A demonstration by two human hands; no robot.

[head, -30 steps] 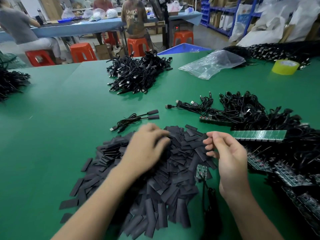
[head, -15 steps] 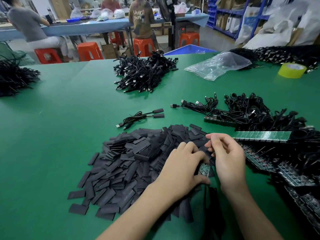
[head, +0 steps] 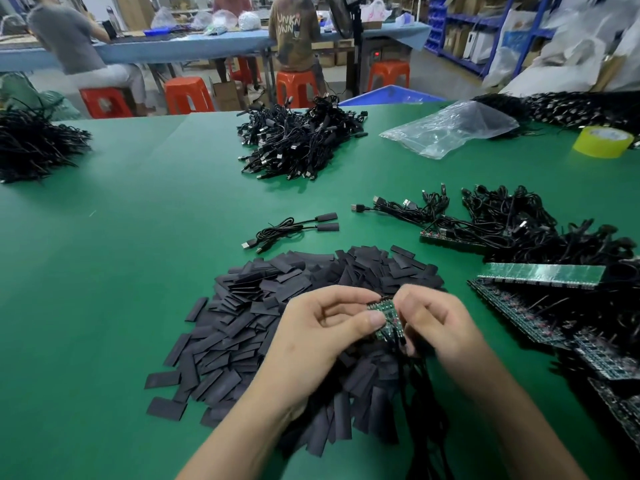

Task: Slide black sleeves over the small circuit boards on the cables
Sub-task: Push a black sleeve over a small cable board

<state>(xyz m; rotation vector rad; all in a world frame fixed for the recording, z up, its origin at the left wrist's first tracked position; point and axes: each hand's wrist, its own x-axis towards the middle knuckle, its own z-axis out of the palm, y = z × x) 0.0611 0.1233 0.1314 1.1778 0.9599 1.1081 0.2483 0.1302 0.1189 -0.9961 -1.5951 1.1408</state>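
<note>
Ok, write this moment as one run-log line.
left hand: pinches small circuit board | right hand: grips same board | board: green face bare | pile of black sleeves: under both hands

Even, diffuse overhead light; we see the green table (head: 131, 278) uniformly bright, without hard shadows; only soft shade lies under the left hand (head: 322, 330) and right hand (head: 438, 323) and around the pile of black sleeves (head: 242, 327); mild glare whitens the clear plastic bag (head: 446, 131) at far right; the white sacks (head: 568, 53) in the far right corner are nearly blown out; we note slight motion blur on both hands and on the small circuit board (head: 384, 318) they pinch; wide-angle distortion tilts the blue shelving (head: 485, 36) at far right and stretches the near corners; the far background is soft.
</note>
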